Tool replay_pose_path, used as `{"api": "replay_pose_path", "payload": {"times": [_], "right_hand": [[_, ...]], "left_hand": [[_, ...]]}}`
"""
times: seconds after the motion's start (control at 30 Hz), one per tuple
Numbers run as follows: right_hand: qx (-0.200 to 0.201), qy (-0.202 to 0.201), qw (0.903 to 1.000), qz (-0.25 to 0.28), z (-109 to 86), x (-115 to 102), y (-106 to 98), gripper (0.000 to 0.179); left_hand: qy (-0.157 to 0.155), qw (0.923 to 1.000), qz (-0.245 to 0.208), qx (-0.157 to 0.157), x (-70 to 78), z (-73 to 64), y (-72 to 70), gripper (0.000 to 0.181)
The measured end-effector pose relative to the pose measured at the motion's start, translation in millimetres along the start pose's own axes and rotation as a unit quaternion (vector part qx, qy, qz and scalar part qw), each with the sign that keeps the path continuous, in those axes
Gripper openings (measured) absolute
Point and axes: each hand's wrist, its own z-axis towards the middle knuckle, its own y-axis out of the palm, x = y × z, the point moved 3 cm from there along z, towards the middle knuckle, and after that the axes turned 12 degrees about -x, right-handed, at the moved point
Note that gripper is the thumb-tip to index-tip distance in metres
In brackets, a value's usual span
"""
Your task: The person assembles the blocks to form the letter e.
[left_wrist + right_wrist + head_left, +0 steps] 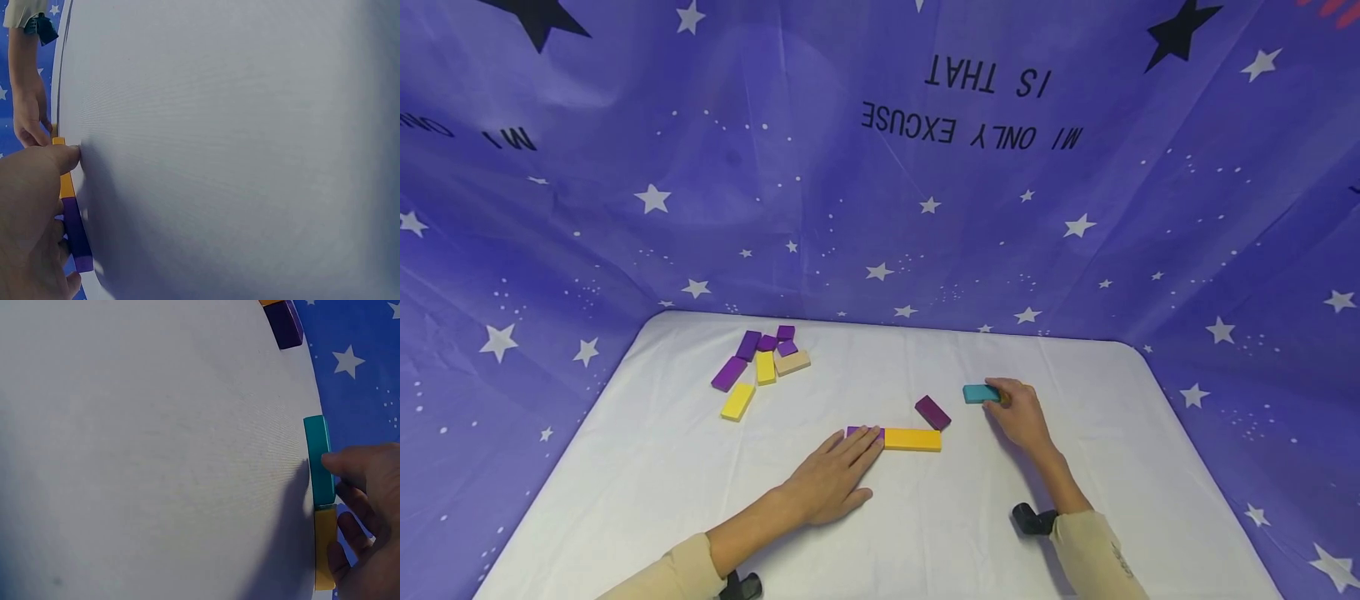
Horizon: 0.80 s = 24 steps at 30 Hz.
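Note:
My left hand [829, 482] lies with fairly straight fingers over a purple block [77, 234], covering most of it in the head view. End to end with that block is an orange-yellow block [913, 440]. To the right, my right hand [1022, 414] pinches a teal block [977, 394], thumb on its near side and fingers behind. A yellow block [325, 550] adjoins the teal one's end in the right wrist view; in the head view the hand mostly hides it. A maroon block [933, 412] lies slanted just behind the orange-yellow one.
At the back left of the white table [647, 467] lies a loose group of blocks: several purple ones [729, 373], two yellow ones [738, 402] and a beige one [793, 363]. A blue star-patterned curtain [850, 233] stands around the table's back and sides.

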Motion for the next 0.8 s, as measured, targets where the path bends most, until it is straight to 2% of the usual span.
{"api": "replay_pose_path", "payload": {"times": [0.23,0.4,0.63,0.8], "right_hand": [[-0.006,-0.012,0.9988,-0.047,3.2,-1.3,0.9,0.04],[-0.002,0.0,0.9968,-0.08,-0.7,-5.1,2.4,0.04],[-0.007,0.017,0.9976,-0.066,-5.4,-11.1,4.9,0.042],[-0.022,0.027,0.9982,-0.049,-7.1,-14.0,5.8,0.043]], "left_hand": [[0.004,0.9999,-0.002,0.01,-0.9,0.6,2.5,0.07],[0.003,1.0,0.0,0.008,-0.7,0.6,4.5,0.07],[0.008,0.9997,-0.003,0.023,-0.8,-0.2,2.6,0.07],[0.001,1.0,0.0,0.009,-1.4,0.6,4.8,0.071]]}}
